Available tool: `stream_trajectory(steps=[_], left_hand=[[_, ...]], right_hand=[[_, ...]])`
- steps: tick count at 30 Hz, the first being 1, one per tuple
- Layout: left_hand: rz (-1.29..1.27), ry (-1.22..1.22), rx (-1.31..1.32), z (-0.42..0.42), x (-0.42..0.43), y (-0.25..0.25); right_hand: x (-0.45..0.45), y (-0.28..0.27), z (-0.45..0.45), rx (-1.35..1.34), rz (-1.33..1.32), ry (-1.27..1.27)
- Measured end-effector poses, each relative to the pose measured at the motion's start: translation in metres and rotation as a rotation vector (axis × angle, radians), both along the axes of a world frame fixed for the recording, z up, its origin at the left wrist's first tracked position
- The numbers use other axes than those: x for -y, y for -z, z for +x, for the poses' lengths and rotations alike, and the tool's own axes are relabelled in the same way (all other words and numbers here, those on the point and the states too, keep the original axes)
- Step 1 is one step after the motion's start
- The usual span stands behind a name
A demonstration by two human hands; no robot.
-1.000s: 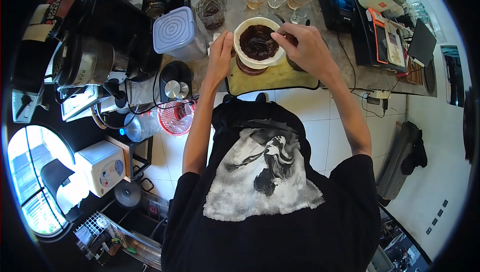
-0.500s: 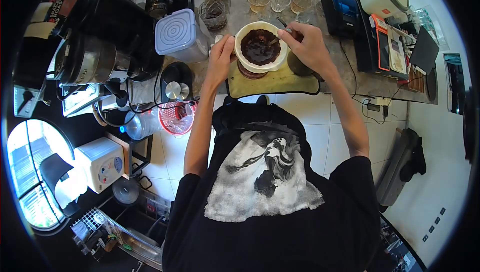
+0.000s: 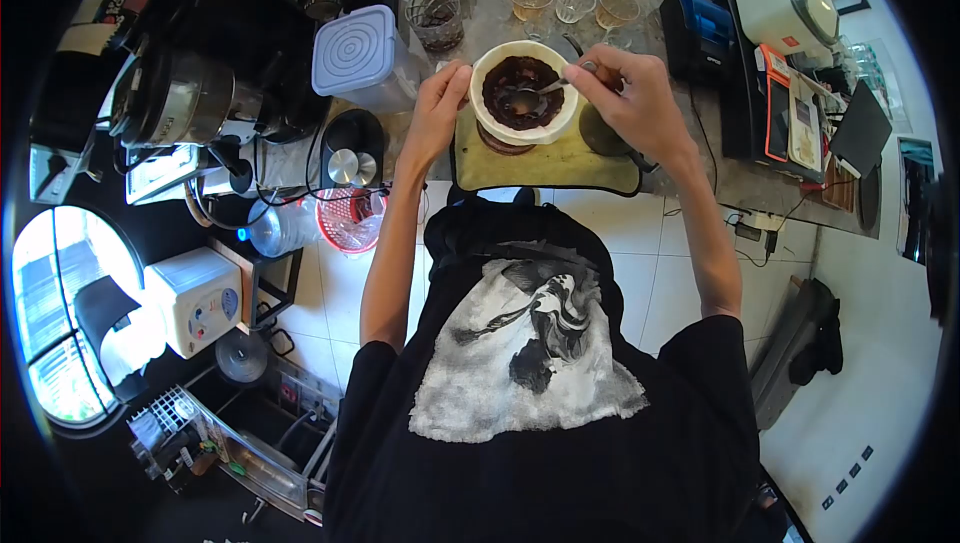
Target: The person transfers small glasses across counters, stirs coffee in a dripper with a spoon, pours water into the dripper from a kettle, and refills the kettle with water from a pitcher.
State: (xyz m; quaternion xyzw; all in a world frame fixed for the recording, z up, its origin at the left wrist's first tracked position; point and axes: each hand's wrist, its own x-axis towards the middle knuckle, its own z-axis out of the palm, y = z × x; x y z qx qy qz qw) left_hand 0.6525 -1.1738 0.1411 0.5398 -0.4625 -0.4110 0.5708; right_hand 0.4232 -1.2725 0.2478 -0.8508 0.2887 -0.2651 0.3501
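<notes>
A coffee dripper lined with a pale paper filter (image 3: 481, 108) stands over the olive-green mat, with dark wet coffee grounds (image 3: 512, 76) inside. My left hand (image 3: 438, 111) is closed on the dripper's left side; the exact grip is partly hidden. Between the closed fingers of my right hand (image 3: 632, 93) is a metal spoon (image 3: 522, 102), its bowl over the grounds. Below the dripper a reddish-brown round base shows in part. A dark pitcher (image 3: 602, 135) sits beneath my right hand on the mat (image 3: 545, 173).
Several small glasses (image 3: 575, 3) stand behind the dripper, beside a cut-glass tumbler (image 3: 436, 21). To the left are a lidded plastic tub (image 3: 358, 55) and a coffee grinder or brewer with a glass pot (image 3: 190, 108). A black printer (image 3: 700, 35) and card terminal (image 3: 795, 118) occupy the right.
The spoon's bowl has come into clear view and moved left to the middle of the grounds. My right hand has shifted slightly; my left stays on the dripper. The camera view has shifted a little.
</notes>
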Motion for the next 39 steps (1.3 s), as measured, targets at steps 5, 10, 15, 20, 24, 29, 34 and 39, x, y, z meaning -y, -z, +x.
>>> stream_trajectory(steps=[5,10,15,20,24,29,34,39], left_hand=[[-0.005,-0.050,-0.035,-0.006,-0.003,-0.004],[-0.014,-0.088,-0.037,-0.008,-0.005,-0.004],[-0.025,-0.129,-0.009,-0.010,-0.007,-0.003],[-0.033,-0.153,-0.012,-0.012,-0.007,-0.001],[-0.015,-0.147,0.008,-0.013,-0.008,-0.003],[-0.028,-0.187,0.010,-0.017,-0.008,-0.005],[-0.026,-0.200,-0.028,-0.017,-0.009,-0.004],[-0.034,-0.203,-0.032,-0.019,-0.010,-0.006]], right_hand=[[-0.003,0.000,0.009,-0.059,-0.157,-0.129],[0.004,0.007,0.012,-0.030,-0.267,-0.154],[0.012,-0.002,0.010,0.036,-0.272,-0.111],[0.022,0.008,0.015,-0.096,-0.104,-0.043],[0.047,0.045,0.016,-0.002,0.211,-0.018],[0.046,0.037,0.009,0.087,0.275,-0.047],[0.021,-0.008,0.004,-0.016,0.012,-0.160],[0.014,-0.004,0.008,0.003,-0.183,-0.283]])
